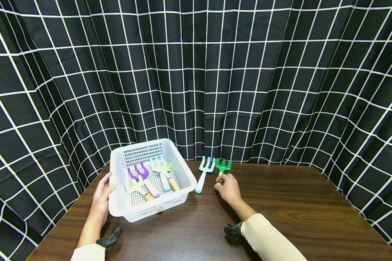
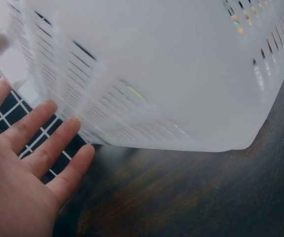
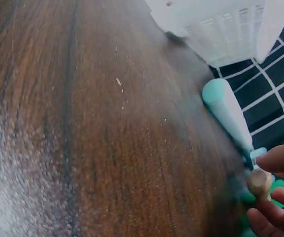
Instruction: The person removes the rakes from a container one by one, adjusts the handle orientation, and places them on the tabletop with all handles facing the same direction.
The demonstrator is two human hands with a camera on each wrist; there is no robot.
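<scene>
My right hand (image 1: 229, 186) pinches the wooden handle (image 3: 259, 181) of a small green garden fork (image 1: 223, 165), its tines pointing to the back. Just left of it lies a light blue garden fork (image 1: 203, 175) with a white and blue handle. My left hand (image 1: 101, 197) rests against the left side of a white plastic basket (image 1: 186, 194); in the left wrist view its fingers (image 2: 65, 182) are spread and fairly straight beside the slotted wall. Inside the basket lie a purple fork (image 1: 140, 173) with a pink handle, a pale blue one, and yellowish ones with wooden handles.
The dark brown wooden table (image 1: 290, 203) carries everything. A black curtain (image 1: 241, 79) with a white grid hangs behind and around it, close to the table's back edge. Black bands (image 1: 111, 238) sit on both wrists.
</scene>
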